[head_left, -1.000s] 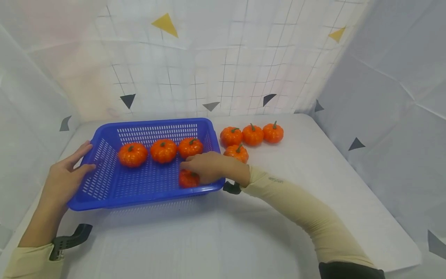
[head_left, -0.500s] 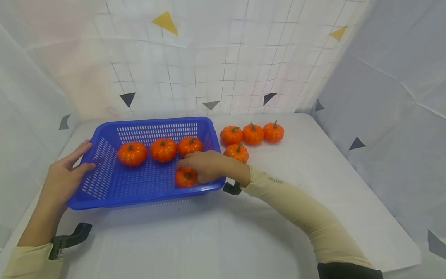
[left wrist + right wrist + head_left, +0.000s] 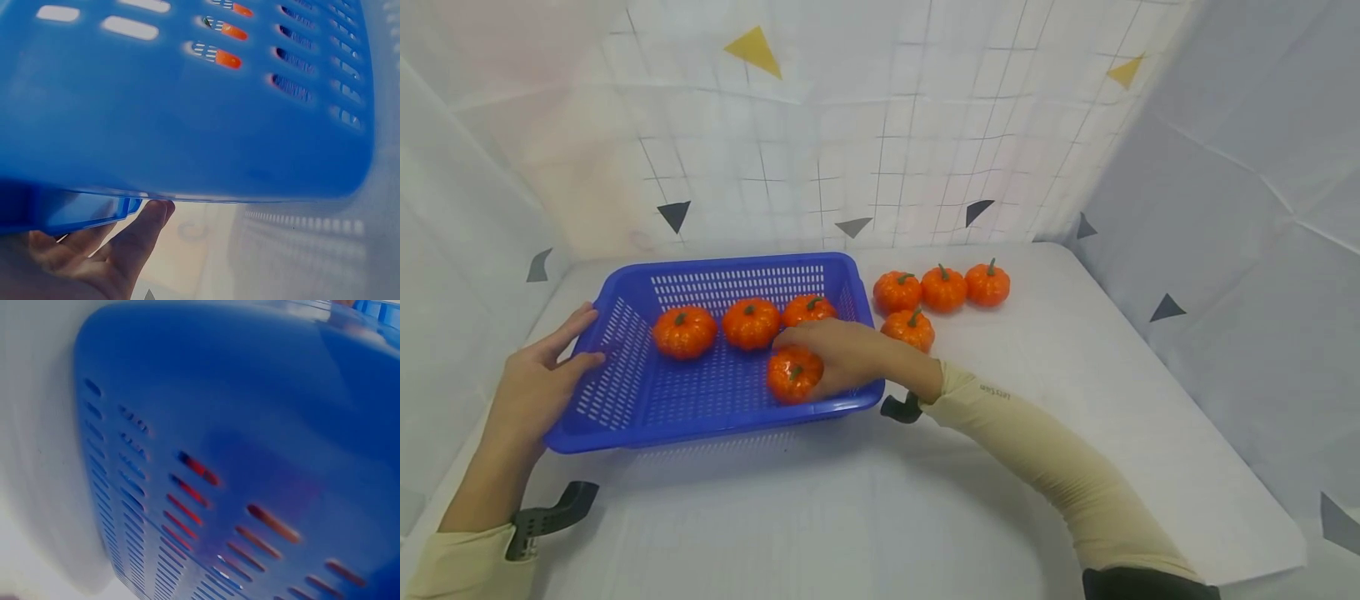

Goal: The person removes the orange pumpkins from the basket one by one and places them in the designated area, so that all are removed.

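A blue plastic basket [image 3: 700,430] with slotted walls stands on the table, small orange pumpkins inside. My left hand [image 3: 538,383] holds its left rim, thumb and forefinger at the edge; the left wrist view shows the thumb [image 3: 150,222] against the rim. Inside the basket's front right corner, my right hand [image 3: 842,354] grips an orange pumpkin [image 3: 792,375], its green stem tilted toward the front. Behind it sit a left pumpkin [image 3: 685,332], a middle pumpkin [image 3: 751,323] and a right pumpkin [image 3: 808,308], partly covered by the hand. In the right wrist view, the basket wall hides the grip.
Right of the basket, several more pumpkins [image 3: 944,288] lie on the white table [image 3: 1000,500]. The nearest pumpkin [image 3: 910,330] sits close to the basket wall, beside my right wrist. White sheeting [image 3: 820,108] rises behind the table and at both sides.
My right hand has turned the gripped pumpkin and shifted it slightly left, so that its stem now shows toward the front. The left hand and the basket have stayed put.
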Demonstrator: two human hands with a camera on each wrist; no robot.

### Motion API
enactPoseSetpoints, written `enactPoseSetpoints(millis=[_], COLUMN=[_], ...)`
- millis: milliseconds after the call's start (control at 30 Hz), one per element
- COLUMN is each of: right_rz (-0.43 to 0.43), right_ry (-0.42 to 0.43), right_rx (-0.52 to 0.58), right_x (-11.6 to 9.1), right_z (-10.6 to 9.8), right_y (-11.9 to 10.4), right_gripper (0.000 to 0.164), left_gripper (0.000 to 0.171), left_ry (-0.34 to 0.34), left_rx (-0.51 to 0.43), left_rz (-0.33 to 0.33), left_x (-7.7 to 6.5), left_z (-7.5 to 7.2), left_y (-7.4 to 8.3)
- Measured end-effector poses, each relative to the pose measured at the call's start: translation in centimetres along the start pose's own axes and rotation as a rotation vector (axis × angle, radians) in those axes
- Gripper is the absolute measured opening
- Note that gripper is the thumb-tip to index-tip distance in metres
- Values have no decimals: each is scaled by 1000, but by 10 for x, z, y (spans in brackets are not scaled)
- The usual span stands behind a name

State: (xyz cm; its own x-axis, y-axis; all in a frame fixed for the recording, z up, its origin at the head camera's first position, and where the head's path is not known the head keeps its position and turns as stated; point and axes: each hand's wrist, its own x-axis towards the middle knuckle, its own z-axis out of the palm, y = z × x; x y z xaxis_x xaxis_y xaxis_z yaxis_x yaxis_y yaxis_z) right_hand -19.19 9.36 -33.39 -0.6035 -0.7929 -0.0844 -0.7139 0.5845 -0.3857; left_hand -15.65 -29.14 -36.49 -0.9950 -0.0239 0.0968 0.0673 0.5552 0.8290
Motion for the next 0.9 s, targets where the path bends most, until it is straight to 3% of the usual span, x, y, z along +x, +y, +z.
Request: enactPoseSetpoints(millis=[267,500,733,900], right_rz=[-13,-90,-15,-33], right_ry=[108,217,296,344], right_rx=[99,238,333,379], right_x=[1,1,-14,-17], right_z=[2,5,-3,-3], right_y=[0,4,7,9], right_gripper=[77,79,79,77], left_gripper=[60,61,59,59], left_ry=[14,24,3,2], left_rx=[4,-4,-31,-24], left_rz=[-16,-29,3,2], left_x=[-4,-8,0,1], left_z=[-5,-9,-1,0], left_y=[-1,-6,0,4])
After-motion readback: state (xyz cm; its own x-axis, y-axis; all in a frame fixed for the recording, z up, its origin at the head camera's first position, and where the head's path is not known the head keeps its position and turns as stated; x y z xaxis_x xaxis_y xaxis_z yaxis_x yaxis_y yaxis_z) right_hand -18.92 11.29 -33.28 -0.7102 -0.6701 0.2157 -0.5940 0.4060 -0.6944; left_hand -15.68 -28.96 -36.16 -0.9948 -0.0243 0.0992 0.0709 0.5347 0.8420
